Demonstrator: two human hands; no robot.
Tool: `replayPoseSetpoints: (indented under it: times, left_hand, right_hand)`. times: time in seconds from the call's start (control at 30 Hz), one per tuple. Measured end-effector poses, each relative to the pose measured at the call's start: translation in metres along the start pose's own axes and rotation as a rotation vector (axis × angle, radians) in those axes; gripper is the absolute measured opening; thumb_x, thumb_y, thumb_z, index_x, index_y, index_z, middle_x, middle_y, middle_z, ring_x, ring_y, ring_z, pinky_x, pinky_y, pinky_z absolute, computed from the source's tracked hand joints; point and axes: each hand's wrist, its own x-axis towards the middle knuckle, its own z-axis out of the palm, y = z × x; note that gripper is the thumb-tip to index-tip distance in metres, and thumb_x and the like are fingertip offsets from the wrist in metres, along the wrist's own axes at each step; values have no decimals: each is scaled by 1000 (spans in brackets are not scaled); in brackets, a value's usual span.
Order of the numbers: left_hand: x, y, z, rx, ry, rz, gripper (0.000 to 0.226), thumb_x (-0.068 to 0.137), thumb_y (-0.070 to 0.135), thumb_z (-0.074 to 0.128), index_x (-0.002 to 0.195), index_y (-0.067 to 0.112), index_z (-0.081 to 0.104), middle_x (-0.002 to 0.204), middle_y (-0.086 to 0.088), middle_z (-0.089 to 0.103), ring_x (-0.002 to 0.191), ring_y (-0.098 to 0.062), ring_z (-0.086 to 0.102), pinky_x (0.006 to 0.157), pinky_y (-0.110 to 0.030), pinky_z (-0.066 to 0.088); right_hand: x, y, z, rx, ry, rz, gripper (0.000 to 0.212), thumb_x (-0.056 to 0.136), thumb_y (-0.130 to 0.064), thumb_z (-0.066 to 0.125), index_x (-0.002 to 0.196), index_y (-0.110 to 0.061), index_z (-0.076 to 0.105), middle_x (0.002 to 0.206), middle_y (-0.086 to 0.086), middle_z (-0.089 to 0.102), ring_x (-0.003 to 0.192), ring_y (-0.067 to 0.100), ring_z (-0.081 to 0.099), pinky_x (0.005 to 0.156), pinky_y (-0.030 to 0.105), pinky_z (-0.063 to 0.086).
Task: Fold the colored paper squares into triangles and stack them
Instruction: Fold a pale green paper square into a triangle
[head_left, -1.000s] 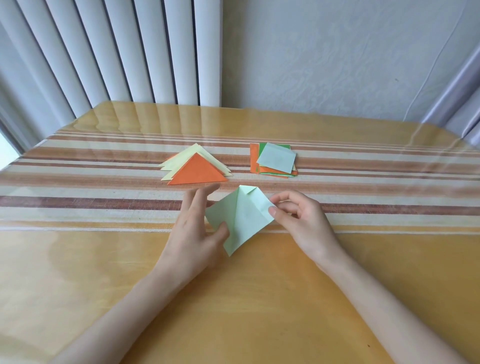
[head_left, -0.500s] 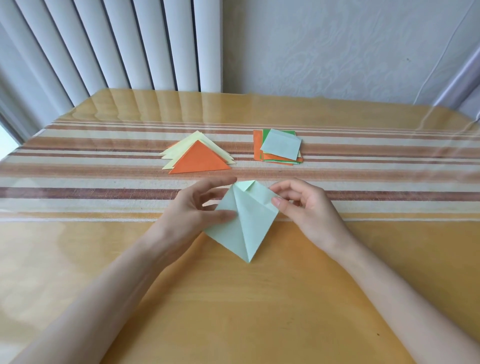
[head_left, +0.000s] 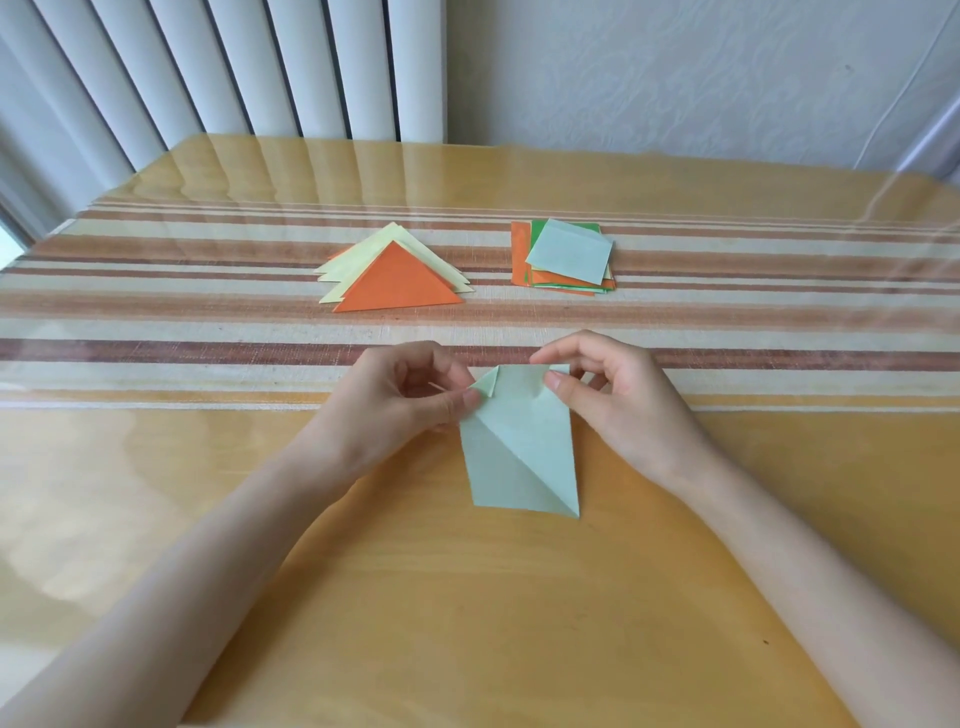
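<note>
On the table (head_left: 467, 597), before the triangle stack (head_left: 397, 283) and square pile (head_left: 566, 257), lay a pale green paper (head_left: 519, 452). The left hand (head_left: 395, 400) pinched its top left corner, the right hand (head_left: 618, 405) its top right. Mid-fold, I think; next, corners must meet.

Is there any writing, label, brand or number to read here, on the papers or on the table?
None: no text shows anywhere.
The pale green paper, the stack of folded triangles, the pile of paper squares and the striped tablecloth all look plain and unprinted.
</note>
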Motion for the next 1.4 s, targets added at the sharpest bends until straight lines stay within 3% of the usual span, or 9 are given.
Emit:
replayPoseSetpoints:
  times: [0.1, 0.23, 0.37, 0.57, 0.7, 0.8, 1.03, 1.2, 1.4]
  left_hand:
    - [1, -7, -3, 306, 67, 90, 15, 80, 9, 75, 72, 20, 68, 74, 12, 66, 68, -1, 56, 67, -12, 41]
    - [3, -15, -6, 677, 93, 283, 11, 81, 9, 73, 78, 19, 70, 82, 13, 59, 80, -2, 53, 66, -7, 37]
    - [7, -21, -14, 770, -42, 475, 9, 84, 15, 64, 84, 12, 72, 83, 7, 58, 75, -5, 53, 67, -11, 42]
    - [-1, -19, -20, 857, -159, 553, 37, 85, 20, 43, 98, 8, 76, 92, -3, 64, 81, -9, 56, 68, -20, 45]
    - [-10, -19, -20, 1006, -138, 588, 39, 81, 0, 44, 103, 10, 75, 95, -5, 64, 79, -24, 62, 59, -34, 53]
    - [-14, -20, -18, 1087, -127, 586, 43, 78, -2, 43, 107, 10, 73, 98, -6, 64, 77, -28, 62, 55, -39, 53]
    - [-11, -22, -16, 853, -75, 506, 42, 87, 24, 35, 112, 12, 67, 96, 2, 60, 83, -18, 58, 67, -33, 50]
    - [-12, -23, -20, 698, -43, 480, 44, 75, 16, 30, 92, 18, 71, 97, 10, 61, 86, -14, 61, 71, -37, 51]
    - [-11, -23, -24, 711, -76, 493, 45, 76, 20, 31, 82, 16, 75, 94, 9, 67, 86, -14, 64, 67, -41, 54]
  right_hand:
    - [-2, 2, 0, -159, 18, -24, 12, 90, -13, 64, 95, -24, 66, 86, -5, 59, 75, 1, 52, 71, 10, 35]
    - [-6, 4, 2, -313, -16, -108, 11, 86, -7, 67, 92, -16, 67, 90, -16, 53, 95, 2, 52, 82, 6, 34]
    - [-8, 9, 3, -452, -56, -289, 8, 84, -6, 65, 88, -13, 66, 84, -14, 60, 95, 18, 48, 86, 31, 40]
    - [-12, 13, -1, -631, -90, -409, 30, 76, 0, 48, 88, -15, 71, 93, -6, 63, 94, 14, 45, 85, 26, 35]
    - [-12, 7, -1, -661, -61, -432, 41, 75, -12, 35, 82, -15, 75, 89, -7, 67, 91, 14, 45, 83, 24, 30]
    - [-14, 3, 7, -758, -36, -454, 45, 76, -11, 34, 98, -15, 74, 87, -3, 64, 88, 21, 48, 82, 32, 36]
    - [-3, 4, 29, -766, -5, -372, 49, 84, -52, 47, 110, -18, 70, 90, -2, 60, 89, 19, 47, 81, 29, 34]
    - [10, 3, 38, -695, 41, -325, 24, 78, -39, 62, 81, -17, 70, 78, -2, 57, 78, 22, 54, 71, 30, 35]
    - [19, 7, 38, -560, 38, -290, 17, 83, -25, 63, 82, -9, 69, 77, 3, 60, 78, 28, 53, 69, 36, 40]
